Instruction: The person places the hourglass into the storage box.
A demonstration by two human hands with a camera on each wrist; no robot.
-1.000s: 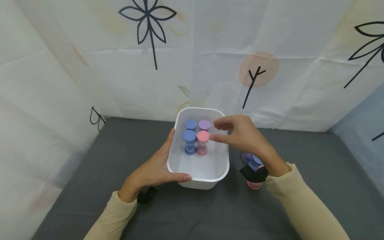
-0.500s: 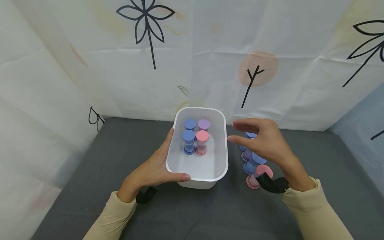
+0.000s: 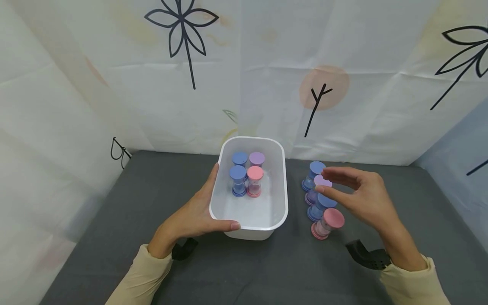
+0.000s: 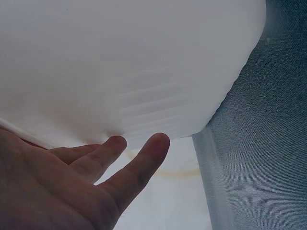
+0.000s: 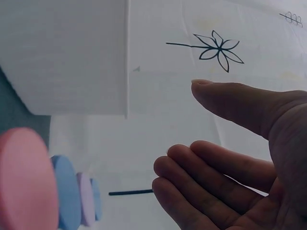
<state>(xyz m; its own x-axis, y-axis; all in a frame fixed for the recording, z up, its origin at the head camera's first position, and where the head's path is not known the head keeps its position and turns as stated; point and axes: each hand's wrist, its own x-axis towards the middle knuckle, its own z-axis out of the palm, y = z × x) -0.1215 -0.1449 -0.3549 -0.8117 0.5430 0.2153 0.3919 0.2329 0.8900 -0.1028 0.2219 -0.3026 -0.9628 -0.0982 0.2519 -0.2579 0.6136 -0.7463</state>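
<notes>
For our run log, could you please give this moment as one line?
left hand: touching white bin | right hand: empty, near outside row | inside: four hourglasses | on gray table: four more hourglasses

Looks like a small, fabric-screened tabletop workspace; cannot tell whether in a home, a lab or a workshop. Has a flat, dark grey, cloth-covered table [image 3: 282, 275] stretching from near to far. Ends at the far side in a creased white fabric backdrop [image 3: 267, 93] printed with black line-drawn flowers [image 3: 181, 18] and a peach disc [image 3: 337, 91]. Closes at left with a pale, wrinkled fabric side sheet [image 3: 49, 148], at right with a bluish-white fabric panel [image 3: 453, 144].
</notes>
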